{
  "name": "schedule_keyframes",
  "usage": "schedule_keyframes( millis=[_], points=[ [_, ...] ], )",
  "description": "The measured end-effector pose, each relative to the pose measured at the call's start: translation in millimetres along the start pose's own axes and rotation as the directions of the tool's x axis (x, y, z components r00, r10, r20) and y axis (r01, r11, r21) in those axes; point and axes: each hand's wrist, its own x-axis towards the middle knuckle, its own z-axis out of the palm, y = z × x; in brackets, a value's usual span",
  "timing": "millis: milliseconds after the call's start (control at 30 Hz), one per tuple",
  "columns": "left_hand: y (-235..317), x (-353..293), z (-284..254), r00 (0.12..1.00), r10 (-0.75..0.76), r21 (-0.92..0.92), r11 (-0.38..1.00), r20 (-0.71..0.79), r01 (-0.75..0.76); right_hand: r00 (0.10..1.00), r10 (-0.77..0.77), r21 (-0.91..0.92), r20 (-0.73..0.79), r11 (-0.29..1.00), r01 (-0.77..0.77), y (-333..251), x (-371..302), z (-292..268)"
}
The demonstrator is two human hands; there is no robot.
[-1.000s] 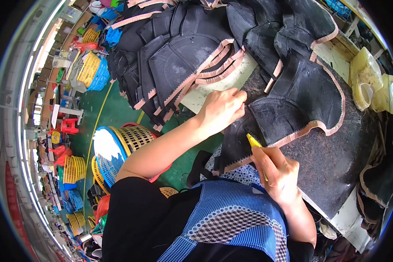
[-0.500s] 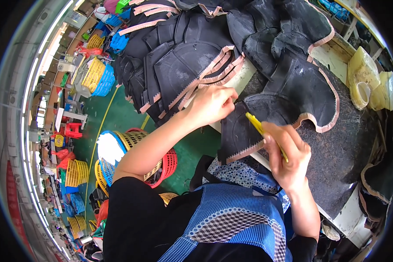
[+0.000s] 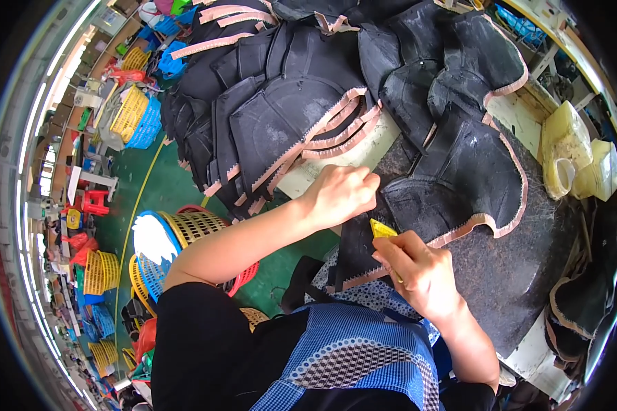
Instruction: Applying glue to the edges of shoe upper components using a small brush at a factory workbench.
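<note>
A black moulded fabric piece (image 3: 452,188) with pink zigzag-edged trim lies in front of me, its near end hanging over the table edge. My left hand (image 3: 343,195) is closed, fingertips curled down beside the left edge of this piece. What they pinch, if anything, is hidden. My right hand (image 3: 421,274) is wrapped round a slim yellow tool (image 3: 384,229), whose end points up and left over the piece's near flap. Its exact kind is not clear. Beyond my left hand is a layered pile of similar black pieces (image 3: 295,106).
The dark worn board (image 3: 521,274) covers the tabletop at right. Yellowish tape-like rolls (image 3: 562,175) stand at the far right. More black pieces (image 3: 579,294) hang near the right rim. Baskets (image 3: 199,226) stand on the green floor at left, below my left forearm.
Both hands have moved down in the picture, the right one also leftward with the yellow tool. The whole view has shifted a little, and the front piece sits lower.
</note>
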Motion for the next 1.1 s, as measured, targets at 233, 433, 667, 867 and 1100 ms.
schedule_keyframes(
  millis=[233,433,667,867,1100],
  points=[
    [-11,3,-18,0.982,-0.153,-0.340,0.923,0.112,0.182,0.997,-0.063,-0.018,-0.051,0.998,0.062,7,-4,6],
    [-6,5,-11,0.999,0.015,-0.083,0.996,0.045,-0.011,0.996,-0.066,-0.017,-0.056,0.998,0.065,3,-5,9],
    [-7,1,-26,0.947,-0.257,-0.399,0.861,0.191,0.314,0.998,-0.036,-0.031,-0.047,0.999,0.035,0,-6,9],
    [-7,-4,-12,0.978,-0.189,-0.166,0.966,0.084,0.201,0.999,-0.046,-0.033,-0.024,0.998,0.045,2,-5,9],
    [-5,9,-24,0.989,-0.051,0.006,0.999,0.141,0.050,0.996,-0.078,-0.106,-0.036,0.992,0.074,-2,-6,12]
  ],
)
